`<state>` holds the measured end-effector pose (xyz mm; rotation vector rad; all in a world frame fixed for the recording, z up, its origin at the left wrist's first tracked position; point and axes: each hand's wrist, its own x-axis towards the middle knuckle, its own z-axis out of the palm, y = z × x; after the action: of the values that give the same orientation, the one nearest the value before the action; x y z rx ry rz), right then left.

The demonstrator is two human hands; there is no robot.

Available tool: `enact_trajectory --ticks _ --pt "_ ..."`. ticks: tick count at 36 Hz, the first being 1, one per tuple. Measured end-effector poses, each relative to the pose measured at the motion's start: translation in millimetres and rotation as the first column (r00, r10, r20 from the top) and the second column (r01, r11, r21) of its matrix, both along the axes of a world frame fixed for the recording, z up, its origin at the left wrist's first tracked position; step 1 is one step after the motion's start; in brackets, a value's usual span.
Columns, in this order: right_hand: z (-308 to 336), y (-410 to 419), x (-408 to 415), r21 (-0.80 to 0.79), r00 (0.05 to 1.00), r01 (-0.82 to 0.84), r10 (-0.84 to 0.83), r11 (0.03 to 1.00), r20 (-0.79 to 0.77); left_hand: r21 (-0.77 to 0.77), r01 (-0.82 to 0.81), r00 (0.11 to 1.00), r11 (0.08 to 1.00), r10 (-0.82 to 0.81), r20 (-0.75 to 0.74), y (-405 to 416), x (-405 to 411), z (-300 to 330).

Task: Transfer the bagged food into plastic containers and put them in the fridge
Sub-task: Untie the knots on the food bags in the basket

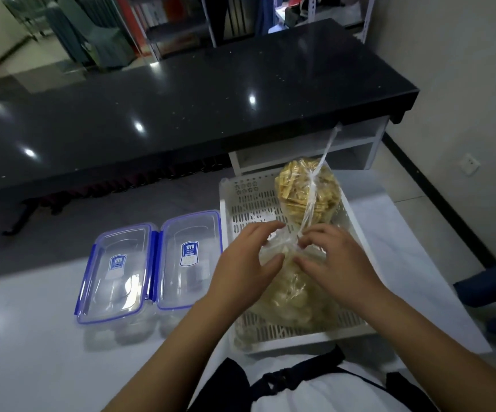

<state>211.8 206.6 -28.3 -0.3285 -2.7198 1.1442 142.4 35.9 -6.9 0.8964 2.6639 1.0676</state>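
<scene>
— Head view: what are the hands doing?
— Left hand and right hand both pinch the knot of the near bag.
— How many bags?
— Two, I think; the far bag shares the white basket.
— Containers?
— Two lidded plastic containers, left of the basket.
</scene>
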Motion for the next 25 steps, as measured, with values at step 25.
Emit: enact_trajectory --ticks 25 --pt "54.9 58.4 73.8 -0.298 0.996 -0.036 0.01 0.954 -0.09 0.509 -0.398 0.886 0.764 0.176 0.428 -52.8 0.3 38.9"
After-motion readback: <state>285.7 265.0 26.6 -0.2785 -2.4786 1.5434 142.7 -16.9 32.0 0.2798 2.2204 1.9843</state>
